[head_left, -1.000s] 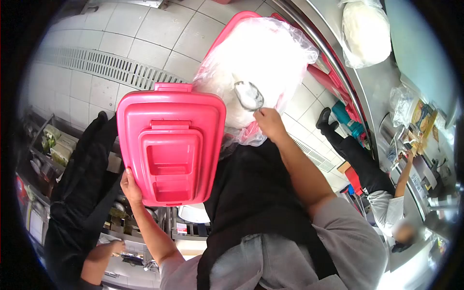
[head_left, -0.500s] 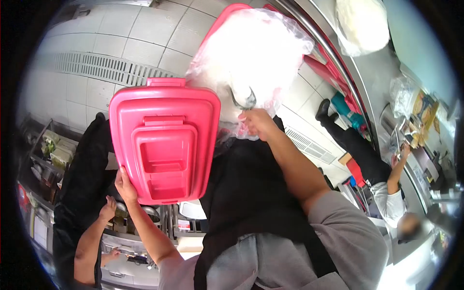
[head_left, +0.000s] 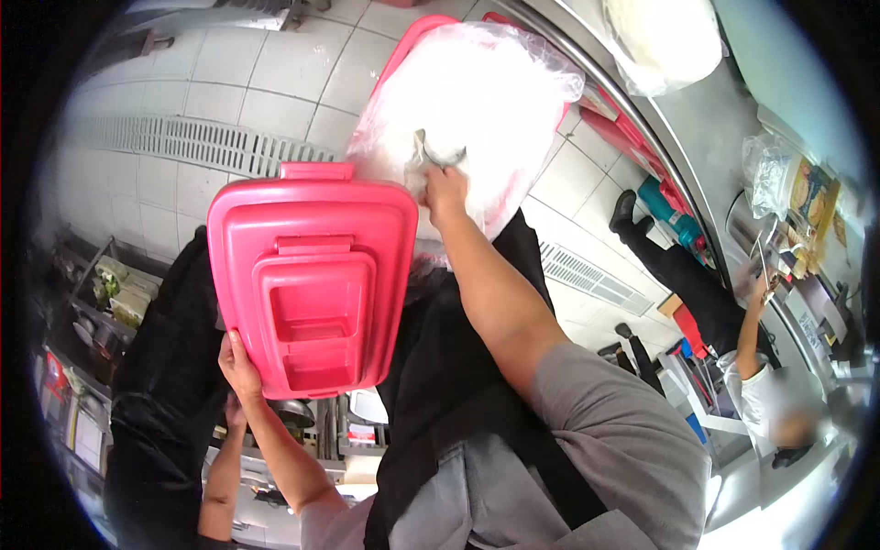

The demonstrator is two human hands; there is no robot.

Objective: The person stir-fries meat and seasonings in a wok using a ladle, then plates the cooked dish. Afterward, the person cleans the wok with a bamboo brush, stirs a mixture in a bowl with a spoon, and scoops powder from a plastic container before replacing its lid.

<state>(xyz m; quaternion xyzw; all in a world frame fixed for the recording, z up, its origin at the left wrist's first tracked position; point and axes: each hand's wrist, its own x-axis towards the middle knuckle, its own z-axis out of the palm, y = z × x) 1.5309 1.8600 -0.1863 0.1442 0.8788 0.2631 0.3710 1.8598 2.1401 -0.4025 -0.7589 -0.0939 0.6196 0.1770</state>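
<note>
My left hand (head_left: 240,368) grips the lower left edge of a red plastic lid (head_left: 390,275), with the thumb on top and the other fingers partly hidden beneath. The lid is held up beside the bin and has a smaller hatch moulded into it. In my right hand (head_left: 446,191) is a scoop (head_left: 444,154) with a shiny curved rim, its handle mostly covered by my fingers. The scoop is at the bright white contents (head_left: 486,92) of a red bin (head_left: 423,35) lined with a clear plastic bag (head_left: 557,81). Glare hides what the white stuff is.
A steel counter (head_left: 646,115) with a rounded edge runs along the right, bearing a white-filled bag (head_left: 662,41). One co-worker (head_left: 756,385) stands at that counter; another person's arm (head_left: 220,486) shows at lower left. Floor drain grates (head_left: 206,142) cross the tiles.
My right hand has moved left and farther into the bin with the scoop. The lid stays in my left hand, slightly lower in view. The arm at lower left has shifted.
</note>
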